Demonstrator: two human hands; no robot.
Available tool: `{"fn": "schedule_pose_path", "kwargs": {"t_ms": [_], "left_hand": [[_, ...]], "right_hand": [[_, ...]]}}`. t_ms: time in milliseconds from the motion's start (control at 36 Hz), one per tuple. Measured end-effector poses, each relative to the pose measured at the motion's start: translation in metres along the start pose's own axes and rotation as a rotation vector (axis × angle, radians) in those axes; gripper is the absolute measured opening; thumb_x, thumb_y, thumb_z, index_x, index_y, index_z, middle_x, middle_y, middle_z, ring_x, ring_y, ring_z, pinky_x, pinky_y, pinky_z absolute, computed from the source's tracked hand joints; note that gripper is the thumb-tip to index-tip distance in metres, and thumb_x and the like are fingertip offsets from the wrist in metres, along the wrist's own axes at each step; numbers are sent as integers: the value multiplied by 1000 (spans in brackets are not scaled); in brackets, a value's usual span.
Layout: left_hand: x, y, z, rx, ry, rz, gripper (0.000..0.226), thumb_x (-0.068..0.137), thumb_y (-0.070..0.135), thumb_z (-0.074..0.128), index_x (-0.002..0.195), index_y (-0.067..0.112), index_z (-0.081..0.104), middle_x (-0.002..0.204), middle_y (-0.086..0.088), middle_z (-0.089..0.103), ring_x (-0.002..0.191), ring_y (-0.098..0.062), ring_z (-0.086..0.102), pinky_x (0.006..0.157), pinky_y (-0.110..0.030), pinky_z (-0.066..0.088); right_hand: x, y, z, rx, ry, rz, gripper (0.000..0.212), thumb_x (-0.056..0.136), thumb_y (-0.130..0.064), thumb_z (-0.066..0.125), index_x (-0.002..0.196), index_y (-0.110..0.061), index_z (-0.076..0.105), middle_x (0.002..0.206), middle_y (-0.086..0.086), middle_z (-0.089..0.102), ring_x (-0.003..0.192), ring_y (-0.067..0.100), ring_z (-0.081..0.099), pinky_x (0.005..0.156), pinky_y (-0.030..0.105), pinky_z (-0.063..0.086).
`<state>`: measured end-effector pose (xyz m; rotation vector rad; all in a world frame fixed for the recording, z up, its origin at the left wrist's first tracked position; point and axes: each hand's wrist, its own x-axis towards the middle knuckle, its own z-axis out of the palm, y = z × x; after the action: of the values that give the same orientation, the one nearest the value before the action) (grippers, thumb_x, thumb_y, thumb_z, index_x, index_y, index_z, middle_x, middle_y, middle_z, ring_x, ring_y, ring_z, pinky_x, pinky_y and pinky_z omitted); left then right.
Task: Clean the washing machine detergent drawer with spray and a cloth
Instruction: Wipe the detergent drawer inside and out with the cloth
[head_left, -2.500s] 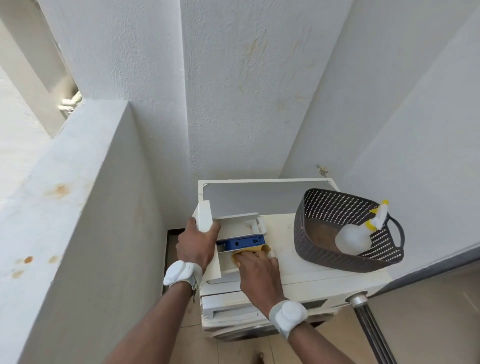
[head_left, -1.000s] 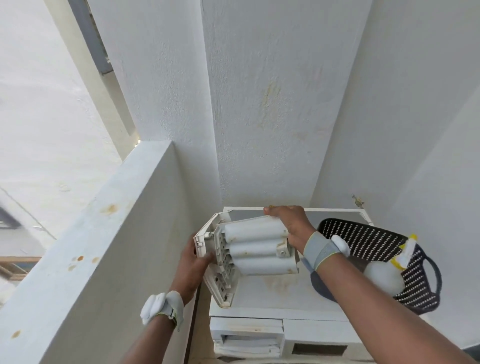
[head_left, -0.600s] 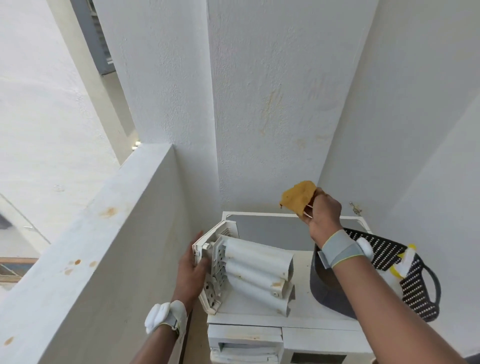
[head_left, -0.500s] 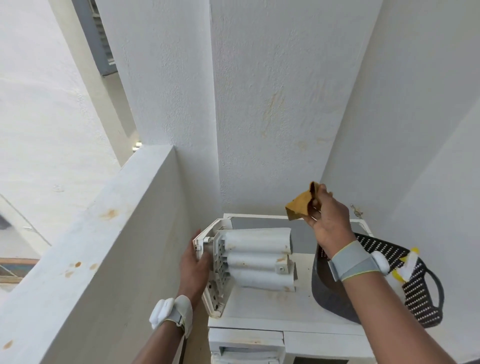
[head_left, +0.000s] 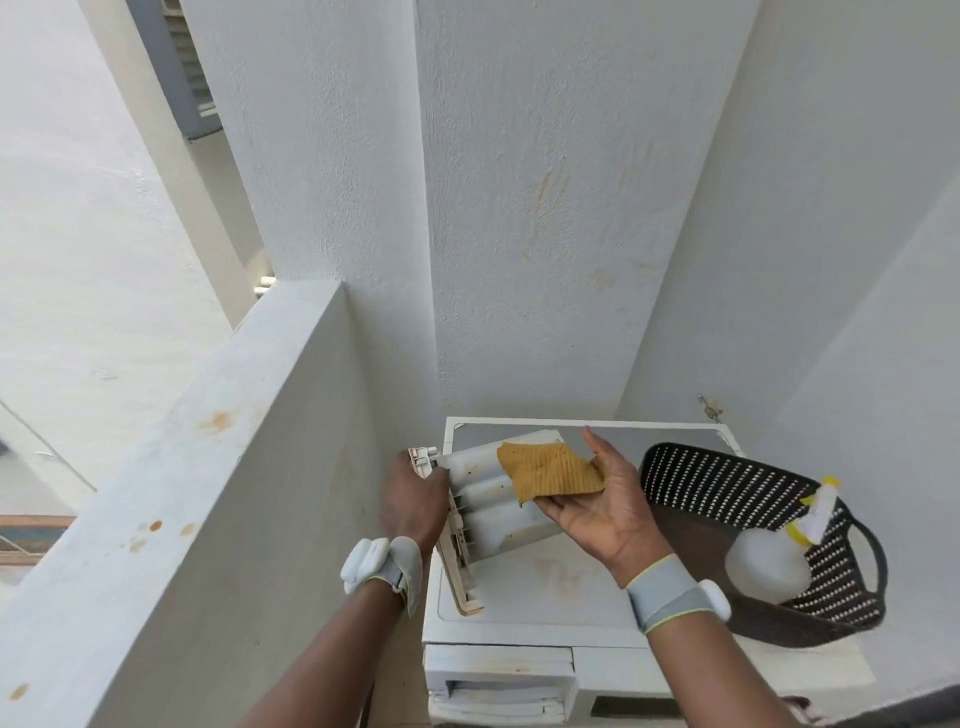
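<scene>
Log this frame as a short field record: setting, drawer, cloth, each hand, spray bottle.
setting: washing machine top in a white-walled corner
drawer: detergent drawer out of the machine, turned over, its underside showing
cloth: yellow cloth draped on the drawer and the right palm
left hand: grips the drawer's front end
right hand: palm up, fingers straight, under the cloth
spray bottle: in the dark basket, untouched

The left hand's fingers vanish behind the detergent drawer; the cloth covers its upper right part (the underside faces us), and the basket hides the spray bottle's base at right.
</scene>
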<state>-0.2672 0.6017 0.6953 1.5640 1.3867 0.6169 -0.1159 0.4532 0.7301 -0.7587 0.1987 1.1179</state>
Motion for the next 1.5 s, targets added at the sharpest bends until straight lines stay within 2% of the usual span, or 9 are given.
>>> {"fn": "schedule_pose_path", "kwargs": {"t_ms": [194, 333, 556, 806, 1000, 1167, 1361, 1444, 1500], "left_hand": [[1, -5, -1, -63, 105, -34, 24, 92, 19, 61, 115, 20, 63, 93, -4, 61, 88, -32, 56, 79, -32, 38], [3, -7, -2, -48, 132, -37, 25, 93, 18, 61, 118, 17, 62, 94, -4, 58, 87, -30, 51, 79, -31, 35], [6, -6, 6, -21, 91, -13, 27, 93, 21, 61, 119, 17, 66, 106, -12, 71, 101, -39, 64, 80, -32, 38], [7, -6, 4, -40, 63, 11, 31, 87, 31, 56, 115, 19, 65, 105, -11, 71, 100, -40, 64, 79, -32, 37], [8, -5, 6, -11, 15, 41, 20, 91, 23, 58, 110, 20, 64, 88, 2, 63, 83, -30, 53, 76, -31, 36], [16, -5, 8, -7, 13, 33, 25, 91, 23, 58, 115, 17, 63, 96, -7, 66, 83, -31, 51, 76, -34, 38], [22, -5, 6, 5, -48, 30, 18, 90, 24, 58, 106, 19, 63, 91, -1, 65, 83, -32, 58, 75, -32, 38], [23, -5, 7, 26, -62, 35, 19, 89, 25, 58, 105, 17, 63, 94, -5, 69, 88, -36, 63, 74, -34, 42], [20, -5, 9, 29, -69, 26, 19, 91, 25, 57, 107, 16, 62, 96, -6, 68, 86, -35, 59, 75, -35, 42]], "right_hand": [[12, 3, -10, 5, 50, -90, 51, 84, 5, 66, 134, 7, 56, 140, 24, 61, 127, 35, 63, 85, 49, 62], [0, 7, -5, 233, -97, -128, 32, 74, 5, 74, 105, 1, 67, 123, 21, 71, 115, 32, 70, 84, 46, 63], [-1, 32, 12, -331, 75, 256, 61, 80, 6, 72, 139, 3, 57, 129, 28, 67, 113, 39, 67, 82, 61, 58], [10, 22, 3, -241, -14, 197, 38, 94, -39, 70, 121, -14, 67, 120, 20, 71, 115, 39, 64, 94, 52, 50], [18, 16, -3, -303, -98, 13, 28, 83, -16, 78, 110, -15, 72, 115, 12, 69, 108, 28, 64, 106, 50, 44], [19, 12, -4, -824, 281, -499, 31, 80, 7, 77, 99, -17, 72, 98, 8, 76, 94, 27, 69, 84, 42, 56], [24, 6, 11, -117, 217, -231, 25, 81, 10, 74, 103, 1, 67, 99, 18, 68, 87, 28, 70, 80, 47, 62], [14, 9, 14, 131, 223, -122, 70, 50, -1, 100, 110, 0, 64, 112, 17, 67, 101, 30, 67, 71, 58, 62], [6, 14, 17, 106, 231, -45, 54, 76, -16, 87, 120, -1, 61, 121, 19, 64, 105, 37, 65, 68, 61, 60]]}}
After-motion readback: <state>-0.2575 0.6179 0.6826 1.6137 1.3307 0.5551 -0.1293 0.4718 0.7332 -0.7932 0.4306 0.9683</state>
